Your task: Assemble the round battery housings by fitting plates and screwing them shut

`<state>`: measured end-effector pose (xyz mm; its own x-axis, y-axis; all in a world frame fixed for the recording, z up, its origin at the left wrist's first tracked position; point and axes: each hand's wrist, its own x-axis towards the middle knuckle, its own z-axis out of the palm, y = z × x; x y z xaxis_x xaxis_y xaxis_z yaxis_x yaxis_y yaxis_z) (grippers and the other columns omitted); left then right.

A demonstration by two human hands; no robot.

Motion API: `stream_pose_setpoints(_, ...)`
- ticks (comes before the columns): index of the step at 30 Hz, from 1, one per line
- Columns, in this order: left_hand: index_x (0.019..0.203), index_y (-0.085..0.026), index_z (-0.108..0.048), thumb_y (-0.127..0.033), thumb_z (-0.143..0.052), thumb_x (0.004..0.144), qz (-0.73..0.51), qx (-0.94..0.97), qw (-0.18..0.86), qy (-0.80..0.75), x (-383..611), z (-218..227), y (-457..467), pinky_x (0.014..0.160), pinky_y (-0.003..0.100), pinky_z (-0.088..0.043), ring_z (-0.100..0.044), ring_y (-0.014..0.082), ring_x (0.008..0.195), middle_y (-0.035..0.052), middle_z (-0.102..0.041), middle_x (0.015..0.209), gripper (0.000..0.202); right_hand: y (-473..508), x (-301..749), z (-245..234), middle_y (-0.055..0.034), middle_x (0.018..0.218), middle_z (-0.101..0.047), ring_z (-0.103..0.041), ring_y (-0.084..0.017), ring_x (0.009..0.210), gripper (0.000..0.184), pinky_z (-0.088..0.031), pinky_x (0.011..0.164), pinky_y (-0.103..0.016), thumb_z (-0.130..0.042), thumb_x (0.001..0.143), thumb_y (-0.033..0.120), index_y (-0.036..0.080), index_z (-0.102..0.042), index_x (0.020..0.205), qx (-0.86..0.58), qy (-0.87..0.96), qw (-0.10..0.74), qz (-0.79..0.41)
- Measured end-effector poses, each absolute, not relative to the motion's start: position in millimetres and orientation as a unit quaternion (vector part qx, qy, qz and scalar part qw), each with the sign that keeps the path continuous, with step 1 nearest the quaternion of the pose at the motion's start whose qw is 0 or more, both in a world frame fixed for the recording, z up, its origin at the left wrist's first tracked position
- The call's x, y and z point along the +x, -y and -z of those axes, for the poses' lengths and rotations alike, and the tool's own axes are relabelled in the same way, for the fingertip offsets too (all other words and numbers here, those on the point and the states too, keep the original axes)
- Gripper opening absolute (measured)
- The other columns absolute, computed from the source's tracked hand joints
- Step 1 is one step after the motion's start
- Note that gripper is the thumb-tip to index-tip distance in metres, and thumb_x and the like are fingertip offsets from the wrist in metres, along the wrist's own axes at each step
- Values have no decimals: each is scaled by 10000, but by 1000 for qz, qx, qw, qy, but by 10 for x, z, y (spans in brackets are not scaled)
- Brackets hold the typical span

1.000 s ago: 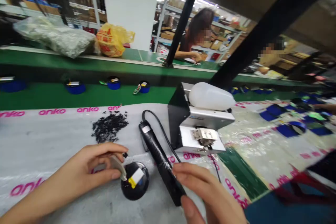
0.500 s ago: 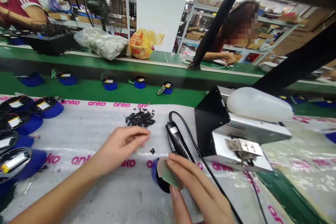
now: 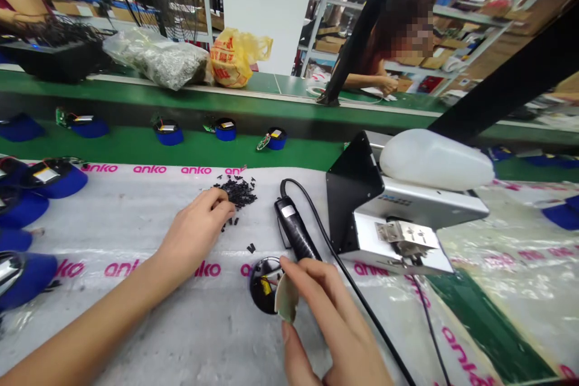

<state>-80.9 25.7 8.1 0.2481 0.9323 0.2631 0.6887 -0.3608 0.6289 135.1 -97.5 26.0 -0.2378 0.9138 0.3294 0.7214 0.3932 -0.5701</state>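
My left hand (image 3: pixel 195 222) is at the near edge of a pile of small black pieces (image 3: pixel 242 190), its thumb and fingers pinched together. Whatever is between those fingertips is hidden. Between the thumb and fingers of my right hand (image 3: pixel 337 319) is a thin, pale green circuit board (image 3: pixel 286 298), tilted up on edge. It stands over the right side of an open round housing (image 3: pixel 261 289), where yellow and dark wiring shows inside. One or two loose black pieces (image 3: pixel 251 248) lie just above the housing.
A black corded electric screwdriver (image 3: pixel 296 232) lies beside my right hand. Right of it stands a metal machine (image 3: pixel 407 235) carrying a white plastic bottle (image 3: pixel 436 158). Several blue housings (image 3: pixel 58 178) fill the left side; more sit on the green belt (image 3: pixel 199 154). A co-worker's hand (image 3: pixel 386 83) is across the line.
My left hand has moved to the black pieces and its fingers have closed. My right hand has turned the board more upright, uncovering the housing's inside. The view has shifted slightly.
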Motion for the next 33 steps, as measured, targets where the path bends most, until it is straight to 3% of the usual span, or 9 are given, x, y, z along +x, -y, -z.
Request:
stream_pose_setpoints(3,901,-214,-667,-272,-495,960,-319,750,242,-526,-799,-183,-138,834,331,-475,-612,209,908,34,-645,965,191,934,1366,-254,-110,1248,-484,-622,-122,1152,573,-526,961,-165,-447,875,69,205,-414,1431,-505,790,315,-148)
stream_pose_setpoints(8,827,-200,-688,-250,-678,882,-346,547,626,-436,-765,-262,35,679,231,-515,-646,130,716,-22,-697,752,75,855,1334,-285,-115,1290,-509,-623,-131,1127,572,-541,954,-179,-502,896,106,190,-413,1454,-498,798,317,-122)
stream_pose_setpoints(11,800,-194,-732,-173,-754,819,-348,462,737,-350,-765,-228,78,663,199,-524,-653,101,676,-25,-729,740,36,814,1334,-323,-96,1292,-537,-596,-149,1163,501,-534,999,-223,-525,875,83,200,-508,1361,-478,810,321,-110)
stream_pose_setpoints(20,833,-207,-819,-184,-800,797,-354,399,785,-315,-778,-168,95,646,180,-534,-643,87,642,-2,-747,738,47,817,1365,-272,-97,1356,-502,-548,-155,1241,471,-517,1044,-238,-539,907,54,188,-529,1358,-435,841,315,-68)
stream_pose_setpoints(27,839,-210,-825,-186,-804,799,-350,403,790,-302,-762,-166,94,640,147,-527,-629,69,643,-3,-744,763,52,853,1374,-267,-114,1375,-499,-552,-181,1246,457,-563,992,-264,-520,946,79,197,-518,1387,-449,838,298,-87)
stream_pose_setpoints(33,861,-245,-822,-165,-752,830,-347,458,743,-342,-774,-203,120,674,178,-546,-647,93,687,-11,-738,794,111,879,1390,-275,-97,1422,-529,-528,-182,1315,511,-514,1096,-315,-358,986,58,212,-459,1462,-452,851,254,-86)
